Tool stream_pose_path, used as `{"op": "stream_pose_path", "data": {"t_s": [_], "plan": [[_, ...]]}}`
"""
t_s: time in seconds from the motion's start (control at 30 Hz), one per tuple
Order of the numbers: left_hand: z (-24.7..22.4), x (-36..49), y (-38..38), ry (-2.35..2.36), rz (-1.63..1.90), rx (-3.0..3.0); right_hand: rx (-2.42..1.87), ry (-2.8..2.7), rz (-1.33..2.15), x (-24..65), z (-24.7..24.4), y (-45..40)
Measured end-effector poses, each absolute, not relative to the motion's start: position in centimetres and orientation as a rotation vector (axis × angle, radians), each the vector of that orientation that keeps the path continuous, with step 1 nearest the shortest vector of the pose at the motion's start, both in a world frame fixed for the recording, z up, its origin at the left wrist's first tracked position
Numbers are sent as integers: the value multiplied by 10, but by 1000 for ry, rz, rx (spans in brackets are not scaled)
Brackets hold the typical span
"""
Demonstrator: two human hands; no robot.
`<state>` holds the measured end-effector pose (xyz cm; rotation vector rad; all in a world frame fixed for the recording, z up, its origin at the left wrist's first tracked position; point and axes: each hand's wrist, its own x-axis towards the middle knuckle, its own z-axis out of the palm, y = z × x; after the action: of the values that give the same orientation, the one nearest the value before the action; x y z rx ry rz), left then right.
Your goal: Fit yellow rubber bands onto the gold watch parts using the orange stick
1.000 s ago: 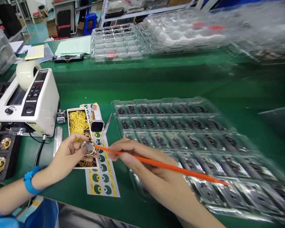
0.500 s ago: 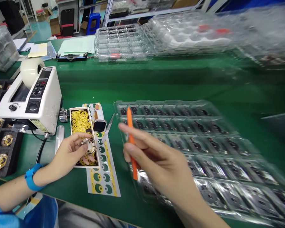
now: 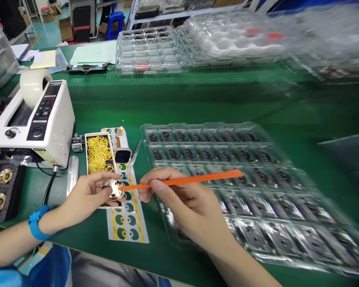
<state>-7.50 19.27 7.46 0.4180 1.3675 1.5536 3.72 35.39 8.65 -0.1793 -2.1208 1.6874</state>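
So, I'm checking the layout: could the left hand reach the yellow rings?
Probably yes: the yellow rings lie mostly uncovered beyond the left hand, though it holds a round gold-coloured part.

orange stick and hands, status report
Left hand: holding round metal part over box of yellow rings. Right hand: gripping orange stick, tip at part. Nothing seen between.

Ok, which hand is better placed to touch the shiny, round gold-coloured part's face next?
Probably the right hand: it holds the long, flat orange stick with its tip at the shiny, round gold-coloured part. The left hand is occupied, holding that part by its edge.
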Motion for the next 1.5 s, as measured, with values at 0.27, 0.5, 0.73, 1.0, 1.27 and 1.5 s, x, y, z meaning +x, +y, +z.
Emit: {"op": "stream_pose_path", "data": {"t_s": [0.27, 0.5, 0.73, 1.0, 1.27, 1.5], "plan": [[74, -74, 192, 1389, 1521, 430, -131, -2250, 1515, 37, 82, 355], [72, -76, 191, 1352, 1544, 424, 185, -2346, 1373, 35, 79, 356], [80, -81, 191, 1276, 1516, 402, 263, -2323, 1519, 36, 84, 366], [85, -84, 189, 1179, 1477, 421, 255, -2203, 1716, 32, 81, 371], [87, -86, 191, 1116, 1493, 346, 265, -2115, 1734, 28, 72, 371], [86, -87, 192, 1123, 1482, 373, 259, -2094, 1760, 26, 67, 373]]}}
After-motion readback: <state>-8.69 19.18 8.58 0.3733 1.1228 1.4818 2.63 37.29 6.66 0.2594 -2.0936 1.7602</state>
